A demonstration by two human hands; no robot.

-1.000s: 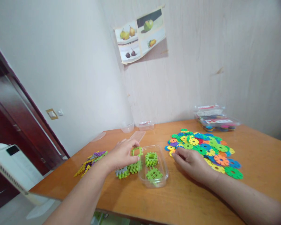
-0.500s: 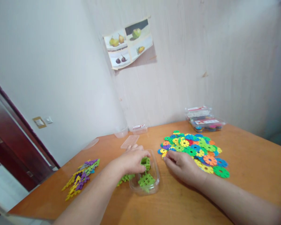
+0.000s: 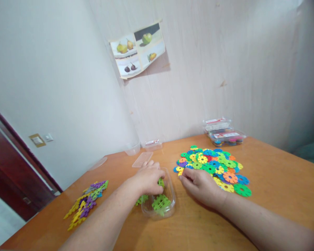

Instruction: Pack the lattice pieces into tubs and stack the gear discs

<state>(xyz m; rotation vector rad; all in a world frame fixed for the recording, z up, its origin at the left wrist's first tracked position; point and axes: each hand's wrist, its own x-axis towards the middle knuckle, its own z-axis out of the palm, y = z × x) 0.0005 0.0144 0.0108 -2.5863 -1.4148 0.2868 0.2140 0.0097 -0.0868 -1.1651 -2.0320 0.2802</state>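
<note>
My left hand (image 3: pixel 150 179) reaches into a clear plastic box (image 3: pixel 174 200), thumb and fingers closed on a lime-green interlocking building piece (image 3: pixel 161 182), which they mostly hide. In the front of the same box lies another green toothed piece (image 3: pixel 161 202). More green pieces (image 3: pixel 142 199) show beside the box, partly behind my left hand. My right hand (image 3: pixel 200 183) rests on the table with its fingers curled in, at the near left edge of a heap of colourful notched discs (image 3: pixel 209 168). Whatever those fingers may hold is hidden.
Yellow, purple and green interlocking pieces (image 3: pixel 87 202) lie at the left on the wooden table (image 3: pixel 199 230). A flat clear lid (image 3: pixel 142 159), an open clear tub (image 3: pixel 132 149) and a small labelled box (image 3: pixel 153 144) stand behind. Filled clear boxes (image 3: pixel 226 136) sit at the back right.
The whole view has shifted, so things sit slightly further left. My left fingers now cover more of the green piece in the box. My right hand keeps its curled pose beside the discs.
</note>
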